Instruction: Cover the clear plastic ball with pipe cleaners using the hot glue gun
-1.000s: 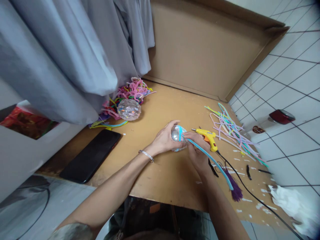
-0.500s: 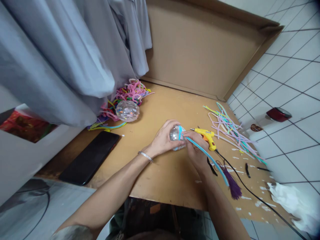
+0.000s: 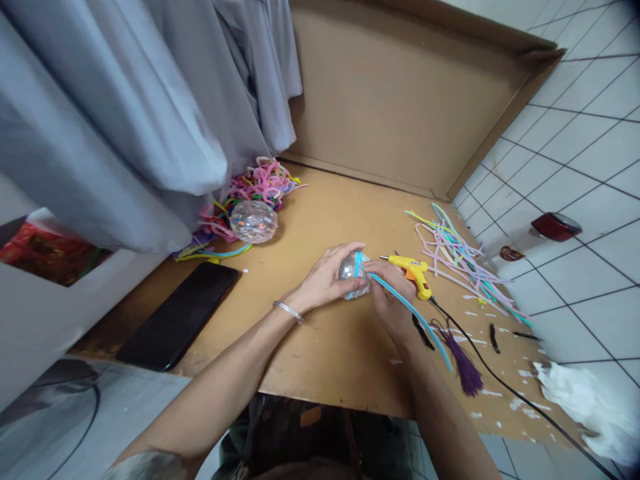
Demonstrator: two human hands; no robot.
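My left hand [image 3: 330,275] is wrapped around the left side of a small clear ball [image 3: 349,267], which has light-blue strands across it. Pinched in my right hand [image 3: 395,293] is a light-blue pipe cleaner [image 3: 415,312]. One end of it meets the ball, and the loose end curves down over my right wrist. My right fingertips touch the ball's right side, and they hide the exact joint. Just beyond that hand lies a yellow glue gun [image 3: 414,272], nozzle toward the ball. A purple tassel [image 3: 465,363] rests right of my forearm.
A larger clear ball [image 3: 254,221] sits by a heap of colourful pipe cleaners [image 3: 270,180]. More pastel pipe cleaners [image 3: 457,257] lie at the right. A black phone [image 3: 180,317] is at the left edge, white tissue [image 3: 580,400] at the right. The glue gun's cord [image 3: 505,383] crosses the table.
Both hands stay on the ball with almost the same grip. The pipe cleaner's loose end has shifted slightly left, and the whole view has moved a little.
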